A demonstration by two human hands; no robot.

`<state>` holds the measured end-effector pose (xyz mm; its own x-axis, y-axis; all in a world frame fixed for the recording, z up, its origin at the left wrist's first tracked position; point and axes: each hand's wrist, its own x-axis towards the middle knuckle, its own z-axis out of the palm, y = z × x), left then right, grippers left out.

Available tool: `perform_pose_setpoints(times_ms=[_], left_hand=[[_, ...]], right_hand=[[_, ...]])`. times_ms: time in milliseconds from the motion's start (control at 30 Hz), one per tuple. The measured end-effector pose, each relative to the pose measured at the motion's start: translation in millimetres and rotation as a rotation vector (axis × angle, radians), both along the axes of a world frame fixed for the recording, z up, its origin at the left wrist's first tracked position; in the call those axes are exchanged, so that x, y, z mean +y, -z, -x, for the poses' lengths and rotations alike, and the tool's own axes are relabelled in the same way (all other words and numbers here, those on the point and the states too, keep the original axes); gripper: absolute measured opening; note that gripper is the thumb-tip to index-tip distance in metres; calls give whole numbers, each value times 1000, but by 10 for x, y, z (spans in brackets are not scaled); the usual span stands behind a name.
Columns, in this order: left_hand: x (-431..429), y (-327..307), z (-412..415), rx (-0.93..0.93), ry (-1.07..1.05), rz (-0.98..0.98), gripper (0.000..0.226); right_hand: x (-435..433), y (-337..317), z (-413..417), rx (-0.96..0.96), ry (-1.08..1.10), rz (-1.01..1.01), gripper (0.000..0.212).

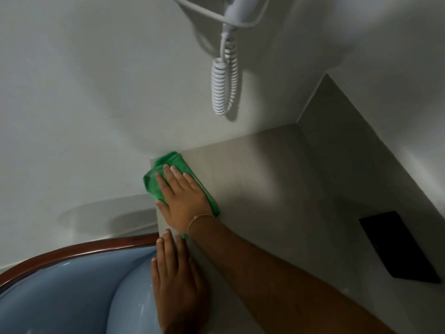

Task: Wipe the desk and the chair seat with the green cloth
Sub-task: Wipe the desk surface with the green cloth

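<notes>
In the head view, a white coiled cord [225, 85] hangs down the wall well beyond the right hand [184, 200], dangling from a white wall-mounted handset [240, 8] that is cut off at the top edge. It ends above the tabletop [277, 189] without touching it. Far out to the right of that hand, a flat black rectangle [399, 247] lies on the pale grey surface; what it is cannot be told. To the left of the left hand [174, 278] and below it sits the chair [72, 285], with glossy light-blue upholstery and a curved reddish-brown wooden rim, drawn up close against the tabletop's left edge. Nothing lies between the two hands on the surface.

The green cloth [166, 174] is bunched and folded into a thick pad, bright green with a soft fuzzy weave. It lies at the far left corner of the tabletop, right by the wall, with its left side overhanging the edge. The right hand lies flat on top of it, palm down, fingers stretched out and slightly parted, a thin bracelet on the wrist. The left hand rests palm down along the tabletop's left edge, just behind the right wrist, fingers straight and close together, holding nothing.
</notes>
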<state>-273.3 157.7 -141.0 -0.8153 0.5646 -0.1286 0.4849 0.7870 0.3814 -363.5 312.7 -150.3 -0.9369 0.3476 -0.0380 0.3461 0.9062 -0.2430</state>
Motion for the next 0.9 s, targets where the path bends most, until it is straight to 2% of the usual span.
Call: perform_pose_setpoints(times_ms=[167,300,467,533,667,767,900], left_hand=[[38,7,-22,44,-44,-18,69],[2,118,0,23,-29,30,69],[-4,136,-13,34,-22,27,67],[-13,131,-13,28,-22,27,67],[-48,109,-23,18,-6,30,67],[-51,75,-7,14,-13,23,67],[-46,70,-18,26,-14,12,66]], right_hand=[[465,-29,-203,27,-25,-53,69],[1228,-34,-689,36,193,-72,66],[2276,-110,-1565,-52,486,-90,67],[2462,-130,-1798,-70,495,-65,67],[2318,-102,-1777,-93,545,-59,67],[1819,-144,-1606,-80,652,-85,68],[595,-138,-1430,-12,398,-42,66]])
